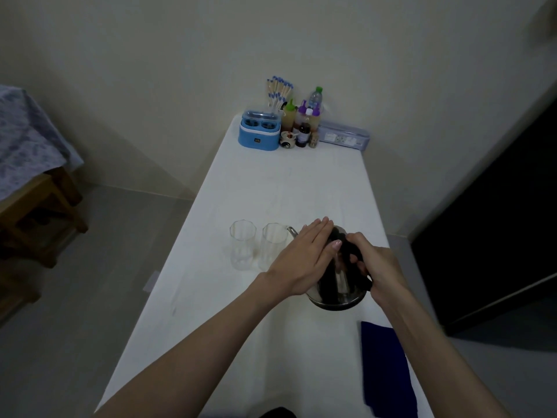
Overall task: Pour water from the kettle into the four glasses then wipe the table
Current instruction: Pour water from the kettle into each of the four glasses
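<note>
A steel kettle sits just right of the frame's centre on the white table, and both hands are on it. The right hand is curled around the black handle that arches over the top, fingers wrapped tight, which looks like the carrying grip for a lift and tilt. The left hand lies flat with its fingers pressed together and extended across the kettle's lid; it pinches nothing, and seems placed there to keep the lid seated and steady the body when the pour begins. The spout points toward the left of the frame, almost touching the rim of the nearer glass, so only a small tilt should be needed. A second glass stands just beside that one, further left. Both look empty, though clear water would be hard to make out in this dim light. Only two glasses show; whether the other two hide behind the hands cannot be told. A folded blue cloth lies in the lower right of the frame near the table edge, within reach for the later wiping. At the upper centre, bottles and a blue container cluster against the wall, well apart from the work.
</note>
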`<action>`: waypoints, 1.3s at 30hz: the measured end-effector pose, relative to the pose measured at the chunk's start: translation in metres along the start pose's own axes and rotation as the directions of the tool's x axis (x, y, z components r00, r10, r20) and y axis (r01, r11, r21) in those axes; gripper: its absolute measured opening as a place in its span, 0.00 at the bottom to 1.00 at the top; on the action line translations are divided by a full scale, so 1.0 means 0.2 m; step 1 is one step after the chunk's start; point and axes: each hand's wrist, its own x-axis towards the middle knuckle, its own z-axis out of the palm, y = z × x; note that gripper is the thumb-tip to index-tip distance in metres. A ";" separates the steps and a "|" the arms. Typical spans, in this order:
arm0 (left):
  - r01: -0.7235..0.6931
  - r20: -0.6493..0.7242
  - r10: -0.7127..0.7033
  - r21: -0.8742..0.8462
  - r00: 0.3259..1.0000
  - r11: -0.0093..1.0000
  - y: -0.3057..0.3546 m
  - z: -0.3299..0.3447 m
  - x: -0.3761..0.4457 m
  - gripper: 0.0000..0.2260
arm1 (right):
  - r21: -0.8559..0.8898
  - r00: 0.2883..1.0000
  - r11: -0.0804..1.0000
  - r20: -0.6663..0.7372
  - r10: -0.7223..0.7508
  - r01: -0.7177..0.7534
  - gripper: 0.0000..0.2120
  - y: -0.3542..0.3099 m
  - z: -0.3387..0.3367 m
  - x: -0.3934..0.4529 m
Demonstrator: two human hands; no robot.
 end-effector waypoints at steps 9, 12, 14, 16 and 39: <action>0.034 -0.034 -0.036 -0.041 0.999 0.999 0.06 0.03 0.02 0.24 | -0.076 0.999 0.996 0.011 -0.040 0.041 0.17 -0.05 -0.07 0.06; 0.041 -0.052 -0.044 -0.062 0.998 0.997 0.09 0.04 0.02 0.24 | -0.093 0.998 0.994 0.016 -0.062 0.063 0.19 -0.07 -0.09 0.07; 0.042 -0.067 -0.046 -0.064 0.997 0.997 0.11 0.04 0.03 0.24 | -0.096 0.997 0.992 0.022 -0.077 0.079 0.21 -0.07 -0.11 0.09; 0.046 -0.079 -0.053 -0.081 0.995 0.996 0.12 0.05 0.03 0.24 | -0.100 0.995 0.991 0.037 -0.089 0.092 0.20 -0.08 -0.12 0.10; 0.120 -0.104 -0.131 -0.105 0.986 0.987 0.08 0.08 0.03 0.24 | -0.135 0.989 0.984 0.111 -0.101 0.116 0.21 -0.09 -0.09 0.16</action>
